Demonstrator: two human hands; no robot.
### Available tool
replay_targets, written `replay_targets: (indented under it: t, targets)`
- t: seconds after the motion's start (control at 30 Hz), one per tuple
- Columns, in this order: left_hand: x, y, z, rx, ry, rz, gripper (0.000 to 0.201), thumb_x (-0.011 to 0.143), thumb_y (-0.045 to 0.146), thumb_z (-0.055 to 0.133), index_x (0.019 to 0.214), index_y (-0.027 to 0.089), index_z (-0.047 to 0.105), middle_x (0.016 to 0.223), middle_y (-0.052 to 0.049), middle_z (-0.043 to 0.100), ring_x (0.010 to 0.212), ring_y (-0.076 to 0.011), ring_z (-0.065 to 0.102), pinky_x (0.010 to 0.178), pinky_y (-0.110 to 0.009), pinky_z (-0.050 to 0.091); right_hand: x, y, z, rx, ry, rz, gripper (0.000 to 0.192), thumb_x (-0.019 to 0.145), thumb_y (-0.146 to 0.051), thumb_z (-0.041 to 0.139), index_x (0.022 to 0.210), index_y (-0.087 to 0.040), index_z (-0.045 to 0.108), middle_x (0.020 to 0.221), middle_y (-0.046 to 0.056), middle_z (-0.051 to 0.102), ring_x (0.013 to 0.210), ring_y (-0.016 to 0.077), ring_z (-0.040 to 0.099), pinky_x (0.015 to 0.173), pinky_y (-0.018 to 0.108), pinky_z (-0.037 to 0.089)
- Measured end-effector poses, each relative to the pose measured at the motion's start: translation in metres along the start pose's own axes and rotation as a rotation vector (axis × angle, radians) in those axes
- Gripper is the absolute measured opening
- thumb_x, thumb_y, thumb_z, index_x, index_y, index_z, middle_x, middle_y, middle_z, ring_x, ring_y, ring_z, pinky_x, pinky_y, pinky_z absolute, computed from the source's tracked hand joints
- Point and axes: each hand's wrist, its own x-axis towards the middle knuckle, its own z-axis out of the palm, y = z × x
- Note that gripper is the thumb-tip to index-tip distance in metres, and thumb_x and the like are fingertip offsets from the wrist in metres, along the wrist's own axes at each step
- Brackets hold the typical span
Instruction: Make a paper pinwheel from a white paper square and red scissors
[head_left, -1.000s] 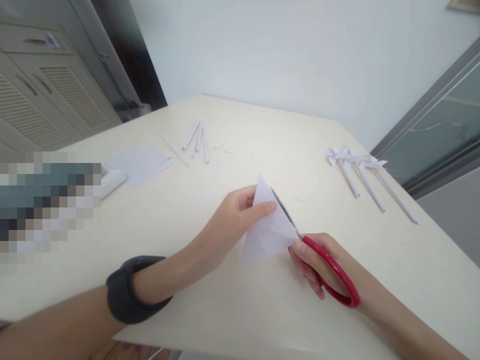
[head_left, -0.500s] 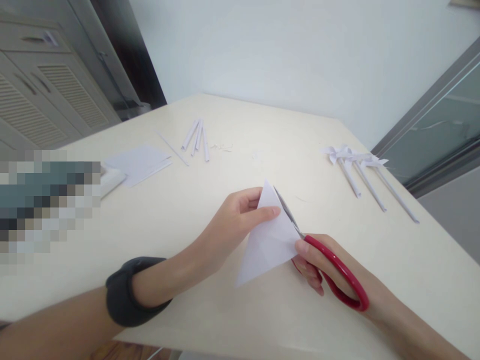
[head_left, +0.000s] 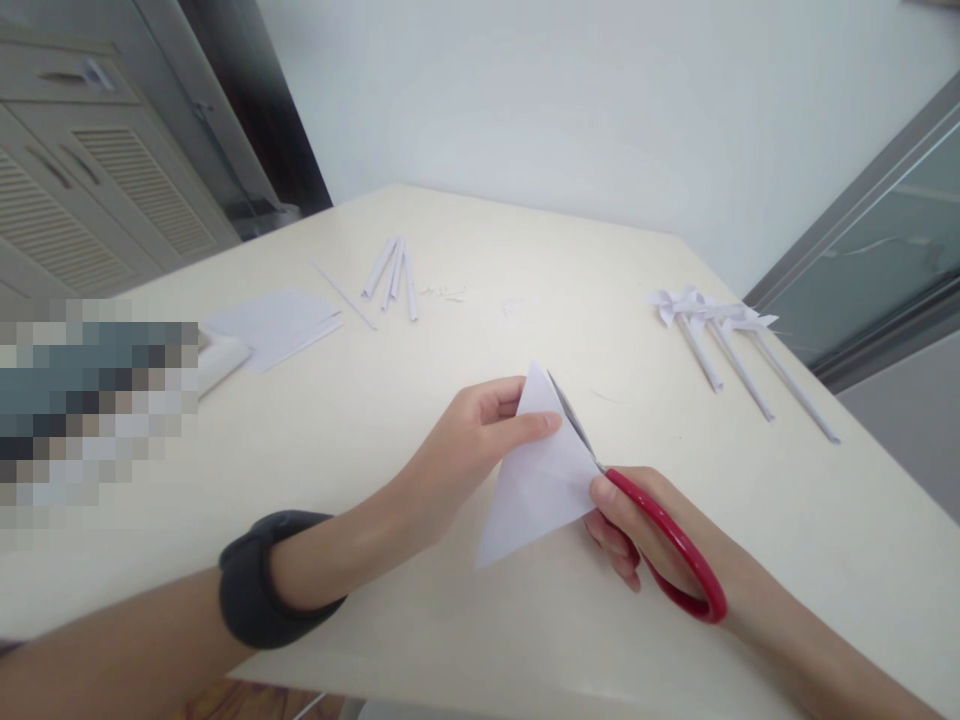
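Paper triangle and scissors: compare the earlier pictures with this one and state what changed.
The paper tilted, its lower corner swinging down and left, and the right hand with the scissors slid slightly right along its edge. The left hand still pinches the top; the blades still lie on the right edge.

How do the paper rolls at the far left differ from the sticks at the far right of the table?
The paper rolls are short and bare; the sticks are longer, each topped with a folded pinwheel head. The paper rolls lie bunched, nearly touching; the sticks fan apart. Both are white paper, lying flat on the table, away from both hands.
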Motion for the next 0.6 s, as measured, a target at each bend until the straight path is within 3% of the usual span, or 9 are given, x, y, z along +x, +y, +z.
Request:
replay_targets:
  t: [0.23, 0.6]
  targets:
    - [0.0007, -0.0004, 0.0011, -0.007, 0.007, -0.025, 0.019, 0.079, 0.034, 0.061, 0.089, 0.018, 0.062, 0.098, -0.005, 0.067, 0.080, -0.0182, 0.061, 0.069, -0.028, 0.046, -0.0043, -0.0100, -0.0005, 0.026, -0.027, 0.014, 0.054, 0.087, -0.061, 0.031, 0.054, -0.020, 0.039, 0.045, -0.002, 0.046, 0.048, 0.0120, 0.046, 0.052, 0.024, 0.037]
    - [0.0012, 0.0006, 0.0001, 0.018, -0.038, -0.017, 0.023, 0.081, 0.034, 0.058, 0.099, 0.020, 0.064, 0.098, -0.004, 0.068, 0.084, -0.0185, 0.061, 0.072, -0.027, 0.046, -0.0003, -0.0010, -0.0010, 0.022, -0.041, 0.022, 0.054, 0.088, -0.060, 0.032, 0.053, -0.019, 0.039, 0.043, -0.003, 0.046, 0.041, 0.0094, 0.045, 0.048, 0.022, 0.037]
